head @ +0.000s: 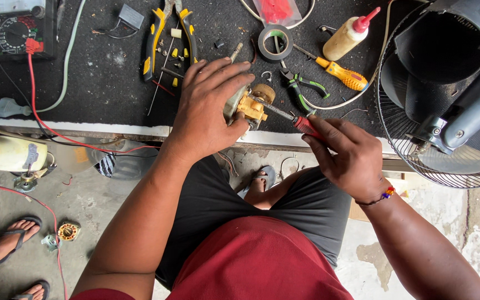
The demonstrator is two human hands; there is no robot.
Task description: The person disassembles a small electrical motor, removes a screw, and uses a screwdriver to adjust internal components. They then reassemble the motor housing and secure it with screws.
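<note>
At the black bench edge, the left hand point(204, 114) clamps its fingers around a small motor assembly point(248, 104), steadying it, while the right hand point(348, 155) pinches a red-handled screwdriver point(287, 115), tip aimed into its yellow gear housing.

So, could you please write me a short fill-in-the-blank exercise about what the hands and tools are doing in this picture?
1. The left hand grips a small ____-coloured motor part at the edge of the black mat.
2. The right hand holds a screwdriver with a ____ handle, tip on that part.
3. The roll of tape lies ____ of the glue bottle in the picture.
4. The pliers by the meter have ____ and black handles.

Missing words: yellow; red; left; yellow
</note>
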